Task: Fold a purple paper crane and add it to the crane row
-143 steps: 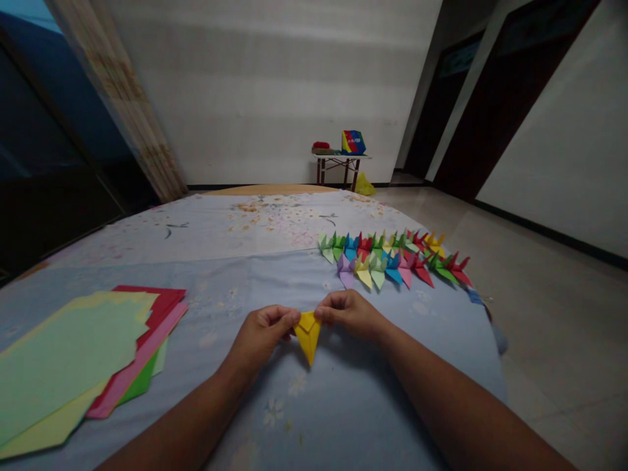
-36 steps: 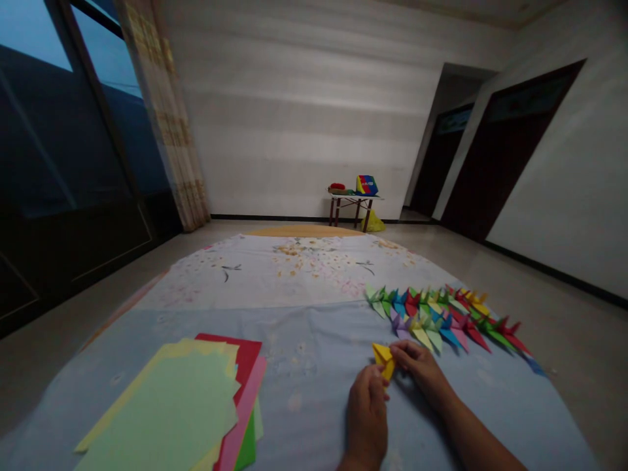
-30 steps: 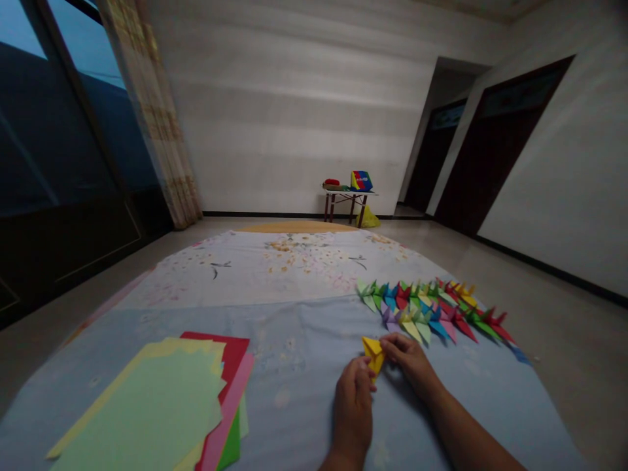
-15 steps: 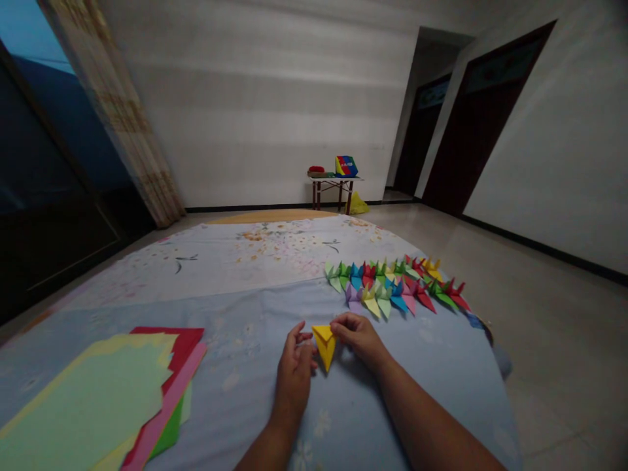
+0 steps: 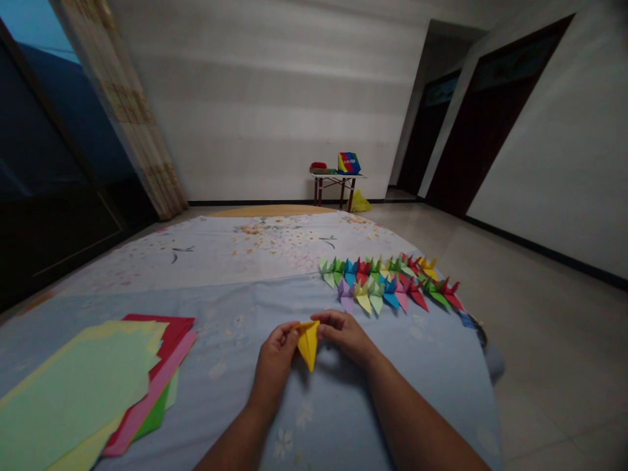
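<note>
A folded piece of yellow origami paper (image 5: pixel 309 345), kite-shaped with its point toward me, is held between both hands over the table. My left hand (image 5: pixel 277 356) pinches its upper left corner between thumb and fingers. On the other side, my right hand (image 5: pixel 347 335) grips the upper right corner, fingertips closed on the edge. Beyond the right hand stand two rows of folded paper cranes (image 5: pixel 375 294) in several colours. To the left lies a stack of coloured paper sheets (image 5: pixel 83 386), pale green on top, with yellow, red, pink and green beneath.
A light blue cloth (image 5: pixel 220 405) covers the near part of the table, and a white floral cloth (image 5: pixel 275 245) the far part. Against the back wall, a small table (image 5: pixel 338 176) bears a colourful box (image 5: pixel 348 163). Tiled floor (image 5: pixel 554 314) lies to the right.
My left hand has closed on the yellow paper's left corner, where its fingers were spread beside it before. The paper has tilted and turned. The view has shifted slightly.
</note>
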The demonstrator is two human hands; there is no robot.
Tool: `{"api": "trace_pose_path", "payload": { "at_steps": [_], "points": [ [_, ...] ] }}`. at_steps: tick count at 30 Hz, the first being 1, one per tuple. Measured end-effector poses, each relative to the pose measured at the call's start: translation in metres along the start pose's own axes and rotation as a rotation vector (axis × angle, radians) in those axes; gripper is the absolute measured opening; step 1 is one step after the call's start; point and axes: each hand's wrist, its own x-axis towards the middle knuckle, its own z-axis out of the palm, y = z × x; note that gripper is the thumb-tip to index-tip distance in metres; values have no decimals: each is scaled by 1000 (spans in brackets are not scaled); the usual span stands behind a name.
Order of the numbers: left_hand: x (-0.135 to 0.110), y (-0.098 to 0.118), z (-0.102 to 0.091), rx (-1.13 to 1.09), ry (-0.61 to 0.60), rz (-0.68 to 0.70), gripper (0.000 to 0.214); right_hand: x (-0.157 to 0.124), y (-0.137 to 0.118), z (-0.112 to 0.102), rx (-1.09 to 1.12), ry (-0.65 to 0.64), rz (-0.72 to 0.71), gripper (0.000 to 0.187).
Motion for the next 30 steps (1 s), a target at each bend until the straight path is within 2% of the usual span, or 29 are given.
{"api": "trace_pose_path", "payload": {
  "at_steps": [7,11,16,20,30],
  "points": [
    [-2,0,1,1,-9,42,36,-1,-2,7,-36,83,-27,33],
    [-1,-1,1,-6,-11,75,38,3,-2,12,-42,94,5,31],
    [-1,-2,2,-1,-11,106,38,9,6,17,102,73,51,26],
    [-3,-2,2,30,-6,116,39,6,11,20,189,99,16,25],
    [-9,2,4,190,39,142,37,4,10,24,-80,76,-125,30]
  ]
}}
